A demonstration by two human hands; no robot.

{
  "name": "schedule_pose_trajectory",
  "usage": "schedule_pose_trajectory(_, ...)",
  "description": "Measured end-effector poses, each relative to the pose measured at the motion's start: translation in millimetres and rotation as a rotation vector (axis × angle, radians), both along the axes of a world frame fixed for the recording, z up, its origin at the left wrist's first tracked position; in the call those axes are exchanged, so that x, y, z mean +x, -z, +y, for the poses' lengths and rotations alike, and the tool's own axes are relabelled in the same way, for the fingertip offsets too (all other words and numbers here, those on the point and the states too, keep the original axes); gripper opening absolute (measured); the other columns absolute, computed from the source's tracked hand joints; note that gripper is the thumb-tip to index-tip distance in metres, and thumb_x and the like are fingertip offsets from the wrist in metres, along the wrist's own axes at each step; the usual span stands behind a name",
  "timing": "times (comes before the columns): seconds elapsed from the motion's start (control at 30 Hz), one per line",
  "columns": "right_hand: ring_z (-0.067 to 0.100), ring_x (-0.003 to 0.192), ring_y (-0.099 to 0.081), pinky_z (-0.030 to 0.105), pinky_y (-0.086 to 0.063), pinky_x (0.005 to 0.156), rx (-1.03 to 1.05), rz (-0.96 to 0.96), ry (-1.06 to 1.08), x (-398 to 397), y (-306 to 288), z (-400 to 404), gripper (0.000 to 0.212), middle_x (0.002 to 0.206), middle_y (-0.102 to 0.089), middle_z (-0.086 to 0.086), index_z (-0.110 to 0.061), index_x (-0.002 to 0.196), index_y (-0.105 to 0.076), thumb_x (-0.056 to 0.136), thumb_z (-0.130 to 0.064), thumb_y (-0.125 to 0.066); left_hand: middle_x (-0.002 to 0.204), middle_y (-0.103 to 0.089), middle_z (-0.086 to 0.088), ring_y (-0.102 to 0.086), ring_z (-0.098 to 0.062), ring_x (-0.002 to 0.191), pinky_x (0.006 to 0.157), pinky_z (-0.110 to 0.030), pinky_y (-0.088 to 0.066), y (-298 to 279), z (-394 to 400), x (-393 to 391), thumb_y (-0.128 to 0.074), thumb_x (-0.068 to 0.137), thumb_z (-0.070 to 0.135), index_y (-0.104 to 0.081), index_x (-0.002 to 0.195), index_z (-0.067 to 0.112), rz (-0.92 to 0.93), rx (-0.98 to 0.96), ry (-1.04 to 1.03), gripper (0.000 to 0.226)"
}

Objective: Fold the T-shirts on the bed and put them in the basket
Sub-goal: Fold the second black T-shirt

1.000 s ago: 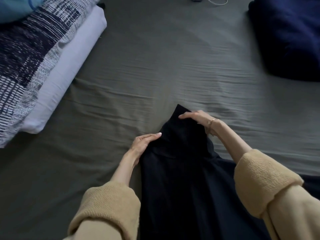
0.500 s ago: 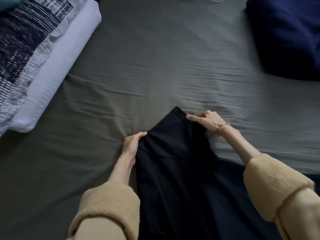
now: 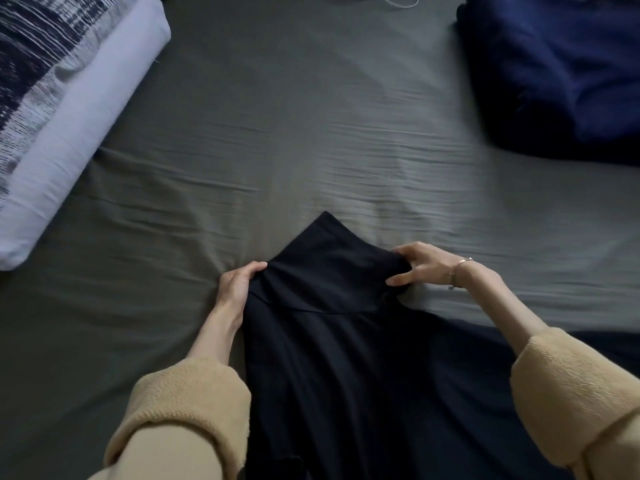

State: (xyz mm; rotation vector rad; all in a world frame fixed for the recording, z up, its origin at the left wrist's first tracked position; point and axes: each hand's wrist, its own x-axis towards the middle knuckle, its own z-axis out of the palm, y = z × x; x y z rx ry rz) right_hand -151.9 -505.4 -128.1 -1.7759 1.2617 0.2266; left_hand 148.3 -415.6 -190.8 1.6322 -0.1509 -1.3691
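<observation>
Bedsheet point(image 3: 277, 116), grey-green and wrinkled, filled nearly the whole view and served as the folding surface. Toward 1 o'clock a heap of dark blue fabric point(image 3: 561, 71) lay at the sheet's far right; whether it was a blanket or more clothing could not be told. At 10 o'clock a patterned pillow point(image 3: 31, 74) sat stacked on a pale lilac one point(image 3: 79, 123), both well apart from the work.

From the centre down to 6 o'clock lay the black T-shirt point(image 3: 346, 375), spread lengthwise on the sheet, its far end turned over into a band with a loose corner pointing to 12 o'clock. That fold probably narrowed the garment before the next crease.

The left hand point(image 3: 239, 285) gripped the band's left edge, fingers curled over the cloth. The right hand point(image 3: 420, 266), wearing a thin bracelet point(image 3: 455, 271), pinched the right edge between thumb and fingers. Holding both ends seemingly kept the fold taut and square.

A white cable point(image 3: 398, 1) looped at 12 o'clock. No basket was in view.
</observation>
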Motion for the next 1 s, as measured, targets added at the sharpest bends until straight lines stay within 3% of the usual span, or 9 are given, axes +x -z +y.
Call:
schedule_pose_trajectory(0.1, 0.015, 0.062, -0.051, 0.017, -0.041, 0.054, 0.030, -0.020, 0.073, -12, -1, 3, 0.024, 0.075, -0.059, 0.006, -0.022, 0.082, -0.052, 0.079, -0.015, -0.075, 0.065, -0.071, -0.002, -0.061, -0.021, 0.073, 0.077, -0.031, -0.048, -1, -2, -1, -0.067, 0.079, 0.009, -0.070, 0.074, 0.006, 0.006, 0.001, 0.007, 0.007)
schedule_pose_trajectory(0.17, 0.011, 0.056, -0.050, 0.014, -0.037, 0.049, 0.014, 0.038, 0.092, -14, 1, 6, 0.021, 0.064, -0.057, 0.001, -0.019, 0.076, -0.053, 0.080, -0.016, -0.073, 0.064, -0.071, -0.001, -0.061, -0.020, 0.072, 0.073, -0.030, -0.049, -1, -2, -1, -0.067, 0.079, 0.009, -0.069, 0.073, 0.006, 0.005, -0.004, 0.013, 0.007)
schedule_pose_trajectory(0.27, 0.009, 0.055, -0.049, 0.017, -0.037, 0.055, -0.126, 0.154, 0.086, -11, 6, 8, 0.026, 0.056, -0.054, -0.005, -0.007, 0.078, -0.058, 0.077, -0.027, -0.075, 0.065, -0.071, -0.001, -0.061, -0.019, 0.071, 0.072, -0.029, -0.049, -2, -1, -1, -0.068, 0.078, 0.010, -0.069, 0.072, 0.008, -0.004, -0.004, 0.013, 0.007)
schedule_pose_trajectory(0.37, 0.016, 0.070, -0.048, 0.014, -0.036, 0.053, -0.217, 0.157, 0.195, -7, 9, 12, 0.026, 0.065, -0.051, -0.006, -0.012, 0.085, -0.054, 0.074, -0.020, -0.076, 0.063, -0.070, -0.001, -0.061, -0.018, 0.069, 0.070, -0.028, -0.048, -4, -1, -2, -0.068, 0.079, 0.010, -0.069, 0.069, 0.009, -0.007, -0.012, 0.016, 0.010)
schedule_pose_trajectory(0.47, 0.021, 0.076, -0.047, 0.024, -0.034, 0.062, -0.235, 0.139, 0.296, -2, 10, 16, 0.031, 0.079, -0.054, 0.002, -0.011, 0.089, -0.047, 0.074, -0.017, -0.073, 0.061, -0.069, 0.001, -0.061, -0.016, 0.066, 0.067, -0.026, -0.049, -8, 0, -5, -0.066, 0.081, 0.009, -0.068, 0.069, 0.010, -0.001, -0.033, 0.012, 0.013)
schedule_pose_trajectory(0.57, 0.024, 0.077, -0.045, 0.024, -0.026, 0.062, -0.355, 0.133, 0.340, 6, 12, 23, 0.025, 0.079, -0.053, 0.006, -0.009, 0.083, -0.045, 0.078, -0.015, -0.068, 0.060, -0.070, 0.004, -0.064, -0.010, 0.062, 0.065, -0.020, -0.049, -19, 1, -8, -0.059, 0.088, 0.009, -0.066, 0.073, 0.008, 0.034, -0.068, 0.004, 0.016)
schedule_pose_trajectory(0.73, 0.020, 0.068, -0.049, 0.021, -0.029, 0.062, -0.501, 0.051, 0.184, 42, 0, 47, 0.017, 0.058, -0.045, -0.010, -0.016, 0.073, -0.051, 0.072, -0.007, -0.065, 0.075, -0.068, -0.002, -0.064, -0.009, 0.063, 0.055, -0.014, -0.049, -36, 27, -8, -0.049, 0.091, 0.009, -0.065, 0.078, 0.008, -0.071, -0.085, -0.102, 0.021)
schedule_pose_trajectory(0.83, 0.009, 0.058, -0.046, 0.014, -0.033, 0.060, -0.424, -0.050, 0.048, 77, -12, 71, 0.016, 0.058, -0.047, -0.014, -0.018, 0.074, -0.055, 0.072, -0.005, -0.064, 0.063, -0.068, -0.001, -0.065, -0.003, 0.053, 0.051, -0.011, -0.049, -36, 64, 3, -0.039, 0.096, 0.004, -0.059, 0.079, 0.006, -0.051, -0.073, -0.205, 0.026)
schedule_pose_trajectory(1.0, 0.000, 0.052, -0.048, 0.006, -0.038, 0.058, -0.234, -0.120, -0.098, 128, -30, 138, 0.016, 0.058, -0.053, -0.014, -0.020, 0.072, -0.052, 0.076, -0.009, -0.063, 0.053, -0.067, 0.004, -0.065, -0.002, 0.049, 0.046, -0.009, -0.044, -43, 142, 18, -0.037, 0.094, -0.002, -0.058, 0.080, 0.010, -0.166, -0.019, -0.007, 0.028)
